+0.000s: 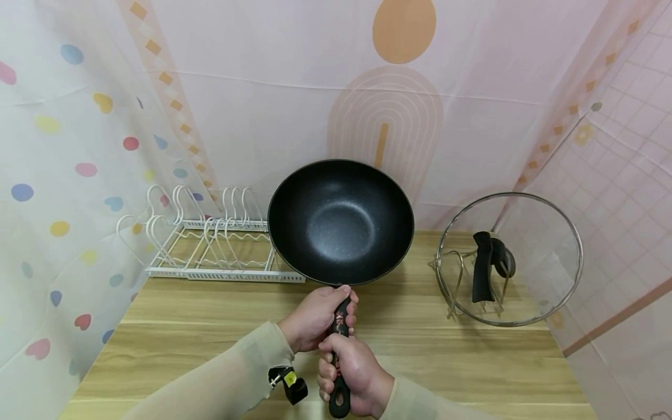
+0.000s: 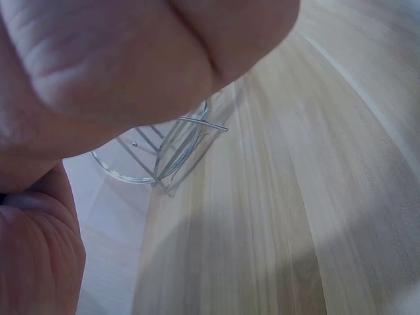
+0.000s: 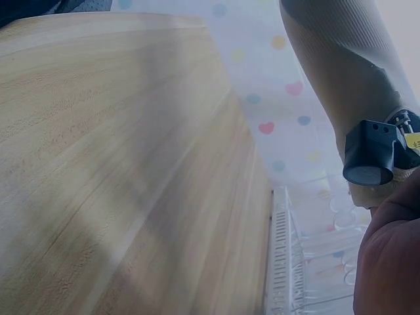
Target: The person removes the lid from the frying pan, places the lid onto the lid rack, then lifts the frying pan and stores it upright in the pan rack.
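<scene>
A black wok (image 1: 341,233) is held up above the table, its dark inner surface facing me in the head view. My left hand (image 1: 318,317) grips the upper part of its black handle (image 1: 340,319), close to the pan, with the thumb lying along the top. Lower down, my right hand (image 1: 358,370) wraps round the same handle near its looped end. In the left wrist view, fingers (image 2: 125,59) fill the upper left and the wok is out of sight. The right wrist view shows the left sleeve (image 3: 348,72) but not the wok.
On the left stands a white wire dish rack (image 1: 226,274), partly behind the wok. A glass lid (image 1: 546,256) with a black handle leans in a wire stand (image 1: 455,280) at the right. Patterned cloth (image 1: 252,116) hangs behind the wooden table (image 1: 210,326).
</scene>
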`<move>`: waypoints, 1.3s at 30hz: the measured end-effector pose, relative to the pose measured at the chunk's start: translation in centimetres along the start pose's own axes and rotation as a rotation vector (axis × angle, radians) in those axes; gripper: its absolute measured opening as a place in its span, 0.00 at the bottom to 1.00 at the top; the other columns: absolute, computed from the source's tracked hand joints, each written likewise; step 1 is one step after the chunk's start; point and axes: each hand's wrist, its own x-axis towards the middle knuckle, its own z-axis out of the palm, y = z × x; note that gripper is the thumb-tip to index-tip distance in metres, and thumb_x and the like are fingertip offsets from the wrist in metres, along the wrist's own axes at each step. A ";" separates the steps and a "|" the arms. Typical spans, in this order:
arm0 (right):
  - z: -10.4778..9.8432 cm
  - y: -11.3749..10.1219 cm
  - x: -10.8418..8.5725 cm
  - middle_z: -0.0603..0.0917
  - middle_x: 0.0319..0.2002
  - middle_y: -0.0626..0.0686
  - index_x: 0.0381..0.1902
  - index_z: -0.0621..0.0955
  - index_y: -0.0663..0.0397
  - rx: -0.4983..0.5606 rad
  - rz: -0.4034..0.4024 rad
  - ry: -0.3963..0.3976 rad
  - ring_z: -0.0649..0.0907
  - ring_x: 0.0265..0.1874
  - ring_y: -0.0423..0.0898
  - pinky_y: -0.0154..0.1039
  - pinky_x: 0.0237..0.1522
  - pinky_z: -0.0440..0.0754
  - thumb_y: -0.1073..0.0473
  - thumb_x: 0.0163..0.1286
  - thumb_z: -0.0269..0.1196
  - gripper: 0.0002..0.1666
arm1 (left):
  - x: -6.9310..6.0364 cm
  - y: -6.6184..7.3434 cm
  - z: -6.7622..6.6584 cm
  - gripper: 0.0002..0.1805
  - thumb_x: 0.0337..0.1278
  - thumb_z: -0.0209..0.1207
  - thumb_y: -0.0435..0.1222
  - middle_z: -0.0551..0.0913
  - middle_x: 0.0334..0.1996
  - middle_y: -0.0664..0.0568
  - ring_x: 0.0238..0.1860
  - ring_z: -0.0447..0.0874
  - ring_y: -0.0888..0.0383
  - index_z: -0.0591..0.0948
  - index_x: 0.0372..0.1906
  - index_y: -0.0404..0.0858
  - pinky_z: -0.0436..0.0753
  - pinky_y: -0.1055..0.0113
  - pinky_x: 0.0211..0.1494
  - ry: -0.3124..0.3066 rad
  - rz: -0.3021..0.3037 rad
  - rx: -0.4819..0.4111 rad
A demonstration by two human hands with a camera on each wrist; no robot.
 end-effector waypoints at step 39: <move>1.0 -0.2 0.5 0.65 0.10 0.38 0.19 0.64 0.42 -0.022 -0.005 -0.015 0.71 0.11 0.34 0.31 0.20 0.71 0.55 0.68 0.51 0.16 | -0.8 0.8 -0.6 0.17 0.87 0.41 0.45 0.78 0.27 0.57 0.27 0.78 0.62 0.73 0.45 0.39 0.84 0.67 0.37 0.030 0.007 0.000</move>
